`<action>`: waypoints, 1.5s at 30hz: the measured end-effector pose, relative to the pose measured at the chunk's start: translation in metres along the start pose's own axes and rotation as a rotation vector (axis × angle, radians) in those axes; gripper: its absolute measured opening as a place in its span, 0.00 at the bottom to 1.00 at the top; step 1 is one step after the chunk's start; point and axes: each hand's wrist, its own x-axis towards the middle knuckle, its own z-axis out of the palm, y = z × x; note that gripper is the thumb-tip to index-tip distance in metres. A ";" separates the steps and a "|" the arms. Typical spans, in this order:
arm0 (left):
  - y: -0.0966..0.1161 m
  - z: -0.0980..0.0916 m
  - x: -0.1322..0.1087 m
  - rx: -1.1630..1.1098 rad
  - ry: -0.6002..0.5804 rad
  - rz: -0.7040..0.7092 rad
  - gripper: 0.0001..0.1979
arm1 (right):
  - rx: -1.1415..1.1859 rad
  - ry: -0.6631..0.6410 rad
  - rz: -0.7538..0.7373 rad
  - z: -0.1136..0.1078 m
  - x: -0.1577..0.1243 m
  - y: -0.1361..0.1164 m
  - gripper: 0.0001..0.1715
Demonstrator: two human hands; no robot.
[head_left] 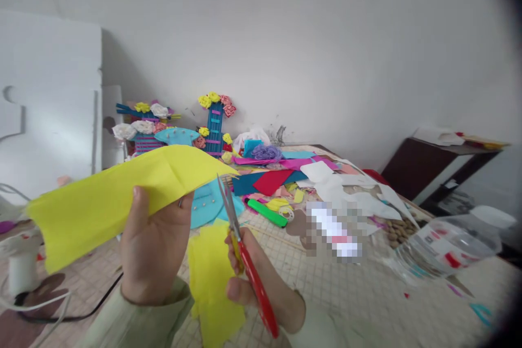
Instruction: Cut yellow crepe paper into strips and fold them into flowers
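A long yellow strip of crepe paper (98, 201) lies across my left hand (155, 244), held between the thumb in front and the fingers behind it. My right hand (261, 272) grips a pair of scissors (253, 277) with red and yellow handles. Their blades point up and look nearly closed, close to the strip's right end. Below and between my hands, another piece of yellow crepe paper (216, 288) rests on the table. Light blue paper (206, 204) with small beads is just behind the blades.
A green utility knife (267, 213) and a white tape ring (286, 213) lie mid-table. Paper flower decorations (214, 125) stand against the wall. Paper scraps are scattered behind. A clear plastic jar (448, 242) is at right, a white hot glue gun (22, 261) with cables at left.
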 end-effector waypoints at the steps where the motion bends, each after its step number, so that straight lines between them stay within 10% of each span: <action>1: -0.001 -0.001 0.002 0.010 -0.002 0.003 0.13 | -0.009 -0.045 0.010 0.000 0.001 0.003 0.31; 45: -0.059 -0.005 -0.034 0.018 0.085 -0.414 0.14 | 0.086 -0.020 0.114 -0.016 -0.008 -0.001 0.23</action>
